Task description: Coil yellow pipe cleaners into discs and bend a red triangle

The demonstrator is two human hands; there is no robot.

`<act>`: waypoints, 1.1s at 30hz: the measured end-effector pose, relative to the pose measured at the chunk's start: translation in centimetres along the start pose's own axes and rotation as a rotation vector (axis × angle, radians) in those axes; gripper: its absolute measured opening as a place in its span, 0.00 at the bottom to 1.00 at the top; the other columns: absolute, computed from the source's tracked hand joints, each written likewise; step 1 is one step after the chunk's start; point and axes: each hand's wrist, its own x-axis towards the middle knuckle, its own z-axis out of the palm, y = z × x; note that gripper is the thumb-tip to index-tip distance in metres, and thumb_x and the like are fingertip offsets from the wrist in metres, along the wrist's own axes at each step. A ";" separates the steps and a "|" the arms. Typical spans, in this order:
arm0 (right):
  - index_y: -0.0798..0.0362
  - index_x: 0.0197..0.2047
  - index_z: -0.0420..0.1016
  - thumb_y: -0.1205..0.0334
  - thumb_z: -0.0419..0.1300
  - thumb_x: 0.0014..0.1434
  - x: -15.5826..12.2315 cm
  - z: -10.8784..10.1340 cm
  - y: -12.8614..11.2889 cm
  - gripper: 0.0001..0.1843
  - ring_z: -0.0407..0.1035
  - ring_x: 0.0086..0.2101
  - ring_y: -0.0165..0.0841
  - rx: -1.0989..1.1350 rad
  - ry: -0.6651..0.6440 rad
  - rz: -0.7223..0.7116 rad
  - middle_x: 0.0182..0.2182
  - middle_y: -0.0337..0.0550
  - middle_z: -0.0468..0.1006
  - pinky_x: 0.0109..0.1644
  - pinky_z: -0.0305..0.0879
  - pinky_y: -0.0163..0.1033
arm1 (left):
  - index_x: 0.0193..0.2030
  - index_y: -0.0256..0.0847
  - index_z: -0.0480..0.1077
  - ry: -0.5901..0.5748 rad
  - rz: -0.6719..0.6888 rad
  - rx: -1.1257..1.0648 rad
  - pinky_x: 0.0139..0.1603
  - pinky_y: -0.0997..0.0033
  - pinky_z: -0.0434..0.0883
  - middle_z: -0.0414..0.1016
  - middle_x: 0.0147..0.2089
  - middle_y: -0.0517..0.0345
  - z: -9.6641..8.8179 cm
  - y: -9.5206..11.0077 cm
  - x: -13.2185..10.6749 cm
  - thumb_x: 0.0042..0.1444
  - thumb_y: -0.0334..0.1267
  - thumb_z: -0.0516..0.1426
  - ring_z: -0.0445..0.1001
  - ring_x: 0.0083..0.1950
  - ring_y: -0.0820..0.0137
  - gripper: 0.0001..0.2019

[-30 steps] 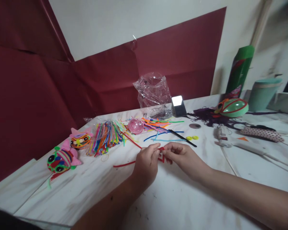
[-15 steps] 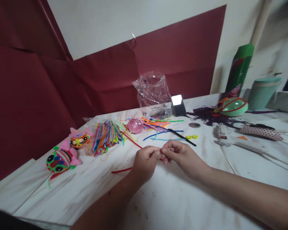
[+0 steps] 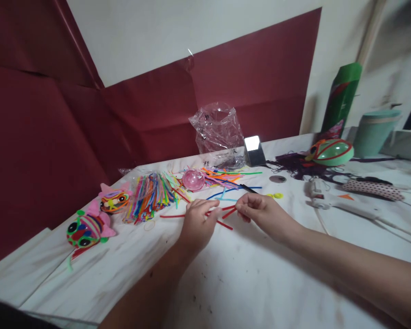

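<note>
In the middle of the head view, my right hand (image 3: pixel 265 214) pinches a red pipe cleaner (image 3: pixel 229 213) that looks folded back at its fingertips. My left hand (image 3: pixel 199 224) is curled around red pipe cleaner to the left, thumb and forefinger close together. One red length (image 3: pixel 173 216) sticks out left of that hand, and another short red end (image 3: pixel 225 225) slants out below its thumb. Whether these are one piece or several is hidden by the fingers. Just beyond the hands lie blue pipe cleaners (image 3: pixel 214 195) and a black one (image 3: pixel 248 188).
Left are a bundle of coloured pipe cleaners (image 3: pixel 154 194) and two decorated fish-like figures (image 3: pixel 85 230). Behind stand a pink clear dome (image 3: pixel 193 180), a plastic bag (image 3: pixel 219 128) and a phone (image 3: pixel 255 151). A white glue gun (image 3: pixel 342 206) and a green dome figure (image 3: pixel 334 153) lie right.
My hands have moved apart, the left leftward and the right slightly right. More of the red pipe cleaner now shows between them, and the red length at left has swung up.
</note>
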 end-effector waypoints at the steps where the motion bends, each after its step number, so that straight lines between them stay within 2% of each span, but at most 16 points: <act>1: 0.55 0.23 0.65 0.53 0.59 0.49 -0.1 0.1 -0.1 0.14 0.59 0.19 0.25 0.028 -0.013 0.010 0.17 0.34 0.66 0.26 0.55 0.33 | 0.36 0.39 0.74 -0.051 0.007 0.004 0.46 0.63 0.63 0.77 0.35 0.53 0.1 0.2 -0.1 0.50 0.34 0.55 0.70 0.40 0.65 0.08; 4: 0.55 0.25 0.66 0.52 0.60 0.48 -0.3 0.5 -0.1 0.14 0.62 0.20 0.26 0.196 -0.040 0.049 0.19 0.35 0.69 0.28 0.58 0.34 | 0.28 0.38 0.74 -0.132 -0.069 -0.064 0.40 0.67 0.64 0.75 0.27 0.57 0.6 0.9 -0.4 0.50 0.32 0.53 0.69 0.32 0.69 0.07; 8: 0.56 0.33 0.70 0.53 0.61 0.47 -0.4 0.8 -0.1 0.15 0.64 0.23 0.26 0.382 -0.066 0.064 0.24 0.38 0.72 0.30 0.61 0.35 | 0.22 0.36 0.69 -0.169 -0.392 -0.378 0.31 0.74 0.63 0.70 0.21 0.61 0.4 1.7 -0.4 0.49 0.33 0.51 0.66 0.26 0.73 0.09; 10: 0.56 0.33 0.70 0.54 0.62 0.47 -0.5 0.9 -0.1 0.14 0.62 0.23 0.26 0.375 -0.092 0.050 0.23 0.37 0.71 0.31 0.60 0.35 | 0.20 0.36 0.67 -0.200 -0.475 -0.514 0.30 0.75 0.63 0.69 0.20 0.62 0.2 1.9 -0.3 0.48 0.35 0.52 0.66 0.26 0.74 0.09; 13: 0.56 0.29 0.70 0.54 0.61 0.49 -0.7 1.0 -0.1 0.12 0.61 0.23 0.25 0.341 -0.114 0.022 0.19 0.35 0.69 0.32 0.59 0.35 | 0.20 0.36 0.67 -0.264 -0.510 -0.615 0.31 0.75 0.62 0.68 0.21 0.61 -0.1 2.2 -0.1 0.47 0.36 0.53 0.65 0.26 0.75 0.09; 19: 0.55 0.25 0.70 0.53 0.60 0.49 -1.0 1.1 -0.4 0.13 0.60 0.22 0.26 0.337 -0.124 0.021 0.18 0.35 0.68 0.31 0.58 0.34 | 0.18 0.37 0.68 -0.328 -0.535 -0.578 0.26 0.76 0.60 0.67 0.20 0.60 -0.3 2.8 -0.3 0.46 0.38 0.53 0.62 0.23 0.75 0.10; 22: 0.55 0.24 0.69 0.53 0.59 0.51 -1.0 1.0 -0.4 0.14 0.61 0.23 0.26 0.333 -0.124 0.023 0.19 0.37 0.70 0.30 0.58 0.34 | 0.22 0.36 0.70 -0.384 -0.462 -0.589 0.28 0.75 0.61 0.69 0.23 0.58 -0.4 2.7 -0.3 0.48 0.40 0.52 0.64 0.27 0.73 0.11; 25: 0.56 0.23 0.69 0.54 0.59 0.50 -0.8 0.8 -0.4 0.14 0.59 0.22 0.26 0.285 -0.080 0.017 0.19 0.36 0.69 0.29 0.57 0.33 | 0.25 0.35 0.71 -0.332 -0.396 -0.520 0.30 0.75 0.61 0.69 0.25 0.58 -0.7 2.4 -0.1 0.48 0.38 0.53 0.64 0.29 0.73 0.10; 28: 0.55 0.23 0.68 0.54 0.59 0.50 -0.6 0.4 -0.5 0.13 0.58 0.21 0.24 0.241 -0.050 0.004 0.17 0.33 0.66 0.28 0.55 0.32 | 0.24 0.35 0.70 -0.365 -0.431 -0.467 0.25 0.77 0.58 0.65 0.21 0.62 -0.9 2.0 0.1 0.46 0.37 0.55 0.61 0.24 0.76 0.07; 31: 0.55 0.23 0.67 0.55 0.59 0.51 -0.6 0.2 -0.6 0.13 0.58 0.20 0.24 0.265 -0.048 -0.007 0.17 0.33 0.66 0.28 0.54 0.32 | 0.23 0.35 0.68 -0.477 -0.494 -0.534 0.20 0.78 0.54 0.61 0.15 0.66 -1.0 1.4 0.0 0.46 0.38 0.56 0.57 0.18 0.79 0.08; 33: 0.55 0.23 0.66 0.56 0.58 0.52 -0.6 0.2 -0.6 0.13 0.57 0.20 0.24 0.285 -0.051 -0.008 0.17 0.33 0.66 0.28 0.54 0.32 | 0.23 0.35 0.67 -0.495 -0.521 -0.595 0.20 0.78 0.55 0.61 0.14 0.66 -0.9 1.2 -0.1 0.46 0.37 0.56 0.58 0.17 0.79 0.07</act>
